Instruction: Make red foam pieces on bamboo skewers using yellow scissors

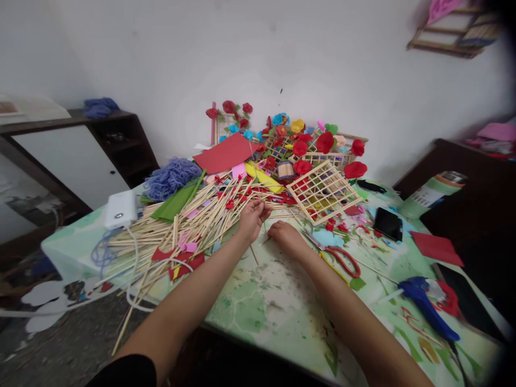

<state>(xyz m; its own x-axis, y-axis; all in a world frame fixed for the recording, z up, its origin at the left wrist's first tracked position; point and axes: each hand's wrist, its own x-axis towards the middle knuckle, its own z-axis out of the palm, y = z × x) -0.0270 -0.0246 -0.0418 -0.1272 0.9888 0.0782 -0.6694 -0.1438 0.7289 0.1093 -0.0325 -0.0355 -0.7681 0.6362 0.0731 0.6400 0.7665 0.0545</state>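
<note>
**Picking sticks from the edge of the pile**

Nearest me the green tabletop [262,306] is bare, and both my forearms reach across it. My right hand [284,235] lies knuckles-up on the surface with its fingers curled under. A thin stick seems to run beneath it, but I cannot tell whether I grip it. My left hand [252,215] is just beside it, fingers closed on the near ends of the wooden sticks [189,226], which spread in a loose heap to my left.

I judge this to be the selecting step, drawing one stick clear of the rest. The next move calls for a fine pinch and a straight pull, so the neighbours stay put.

Red-handled scissors [342,258] lie near my right wrist, with a blue glue gun [423,301] further right. Beyond the hands a wooden lattice [324,191] lies tilted, and paper flowers [324,142] are heaped against the wall.
</note>
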